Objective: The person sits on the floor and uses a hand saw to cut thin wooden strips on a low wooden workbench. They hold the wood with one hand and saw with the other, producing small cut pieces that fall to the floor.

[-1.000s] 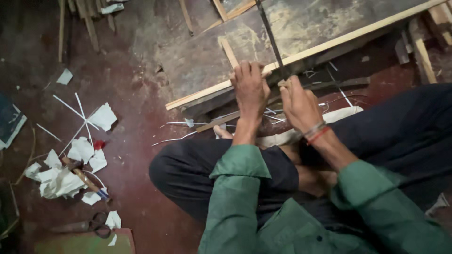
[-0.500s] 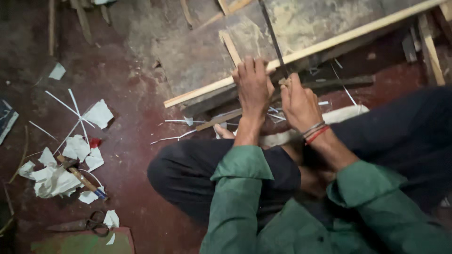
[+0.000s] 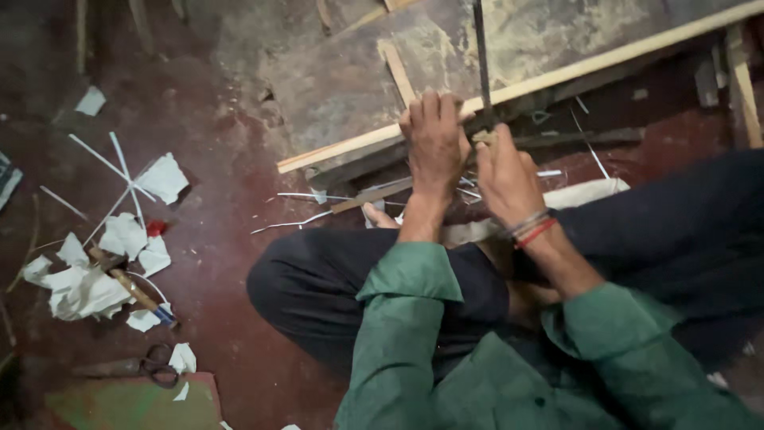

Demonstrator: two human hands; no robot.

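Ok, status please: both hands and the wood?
Left hand pressing on long wood strip. Right hand beside it, grip unclear. Dark rod stands between hands.

I see no sign and no screen anywhere around me, and nothing I could call a label. The only thing that might be a package is a flat dark object with a bluish face [image 3: 6,179] lying on the floor at the far left edge of my view, cut off by the frame, well apart from my knees; I cannot tell whether it is a box, a packet or a booklet.
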